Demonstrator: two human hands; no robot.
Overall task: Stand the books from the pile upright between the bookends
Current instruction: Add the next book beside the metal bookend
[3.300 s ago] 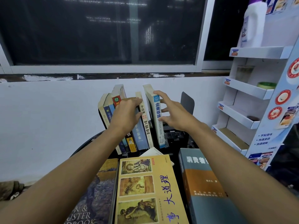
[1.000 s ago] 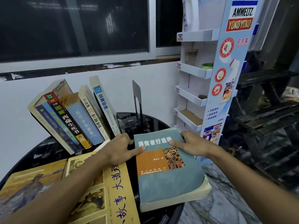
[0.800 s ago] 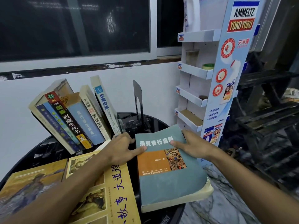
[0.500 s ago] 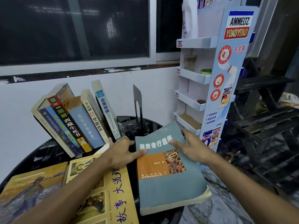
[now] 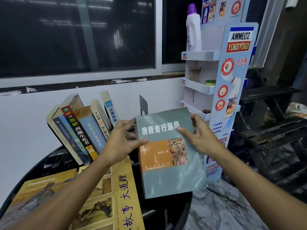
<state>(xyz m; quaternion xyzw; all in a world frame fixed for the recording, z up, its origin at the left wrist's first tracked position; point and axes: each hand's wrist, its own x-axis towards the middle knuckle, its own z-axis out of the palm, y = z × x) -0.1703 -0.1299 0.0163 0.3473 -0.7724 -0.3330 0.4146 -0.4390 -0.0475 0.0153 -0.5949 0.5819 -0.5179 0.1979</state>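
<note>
step: carrying grey-green book (image 5: 167, 171) toward black bookend (image 5: 143, 105) | left hand (image 5: 121, 141), right hand (image 5: 201, 138) both grasping its edges | next: likely turn upright, slot left of bookend beside leaning books (image 5: 83, 130)

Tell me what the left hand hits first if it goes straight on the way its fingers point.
The left hand grips the grey book, so that moves with it. Beyond, its fingers point toward the black bookend, probably the first contact; depth is unclear.
</note>
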